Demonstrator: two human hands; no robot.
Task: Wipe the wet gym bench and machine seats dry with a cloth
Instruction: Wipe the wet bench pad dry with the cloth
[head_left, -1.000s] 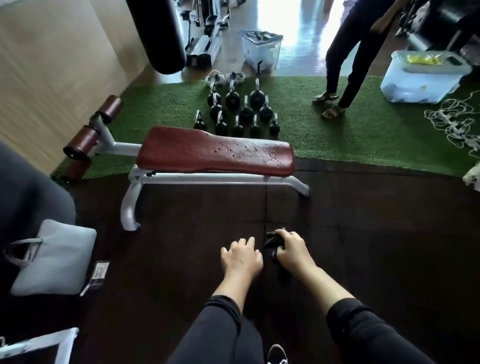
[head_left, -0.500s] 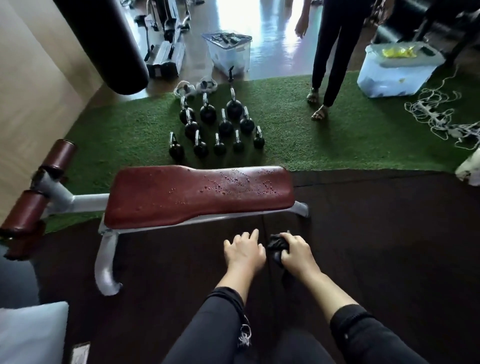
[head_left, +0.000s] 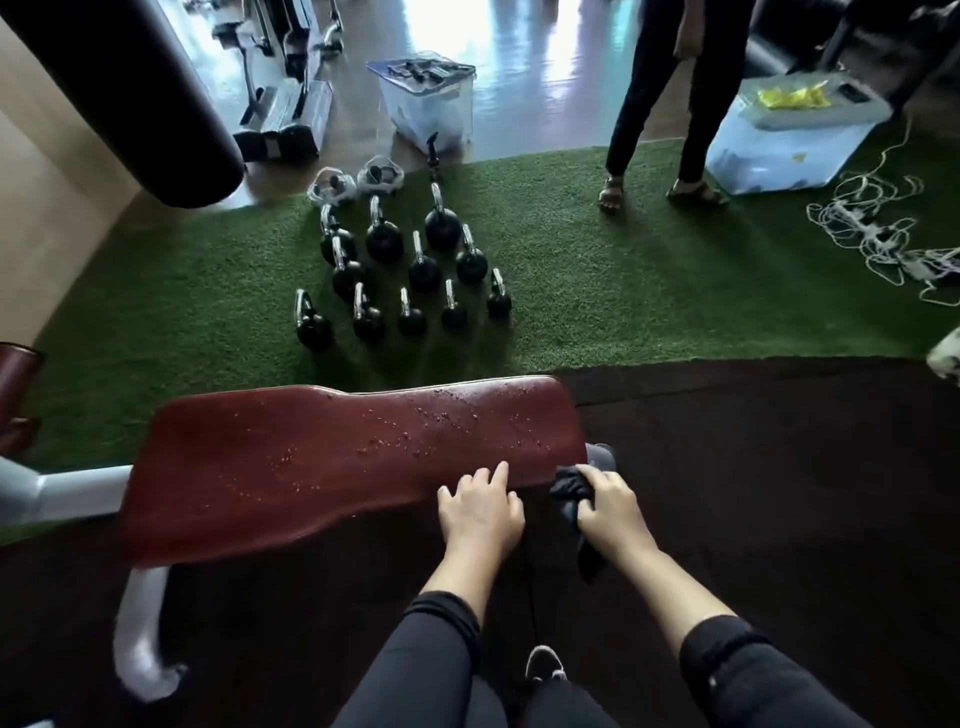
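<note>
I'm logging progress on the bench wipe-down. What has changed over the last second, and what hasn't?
The person has stepped up to the bench: both hands now reach its near edge, where a second ago they were well short of it. The left hand is open, fingertips over the pad. The right hand still grips the dark cloth. Nothing was let go. The droplets are still there; no wiping yet.

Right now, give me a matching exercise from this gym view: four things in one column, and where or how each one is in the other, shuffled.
Things:
1. bench pad
2. cloth
3. kettlebells
4. left hand

States:
A. standing in rows on the green turf
B. bunched in the right hand
C. dotted with water drops
D. holding nothing, fingers at the pad's near edge

Pairs: 1-C, 2-B, 3-A, 4-D
</note>
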